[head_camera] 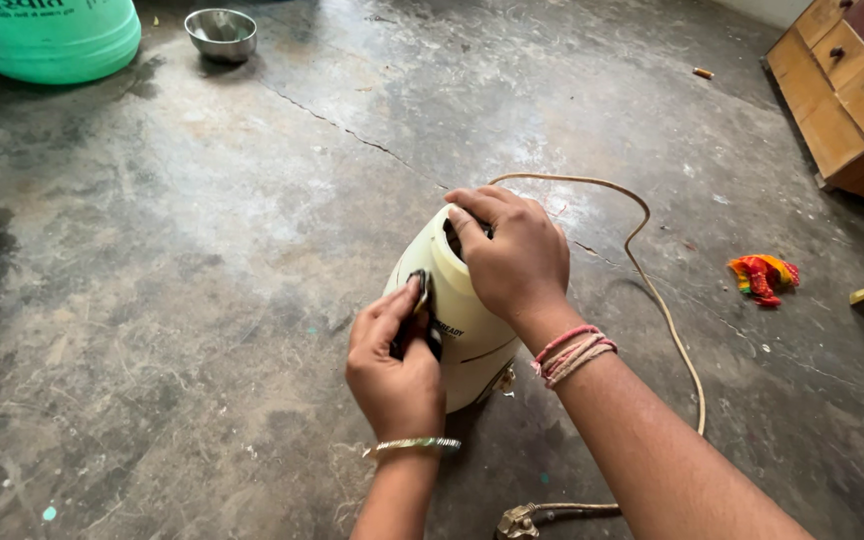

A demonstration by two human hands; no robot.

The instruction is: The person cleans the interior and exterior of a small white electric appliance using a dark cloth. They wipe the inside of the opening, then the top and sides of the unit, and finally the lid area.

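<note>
So the right hand [515, 257] is pressing down flat over the top of a cream-coloured plastic mixer-grinder base [457, 320], fingers curled over the rim, which looks like it's pinning the thing so it doesn't slide on the floor. The left hand [395, 365] is closing thumb and fingers around the black knob [422, 322] on the side of that base, so it's gripping narrow, not spread. The base itself is sitting on the bare grey concrete floor [202, 300], right in front of the person, tilted a bit away. Its beige power cord [652, 290] is looping out behind and around to the right, ending in a plug [518, 521] lying loose by the right forearm, so it's not plugged into anything I can see. Further out there's a small steel bowl [221, 33] beside a big green plastic drum [47, 38] up top left, a crumpled red and yellow cloth [762, 277] off right, and a wooden cabinet [847, 90] in the corner.
</note>
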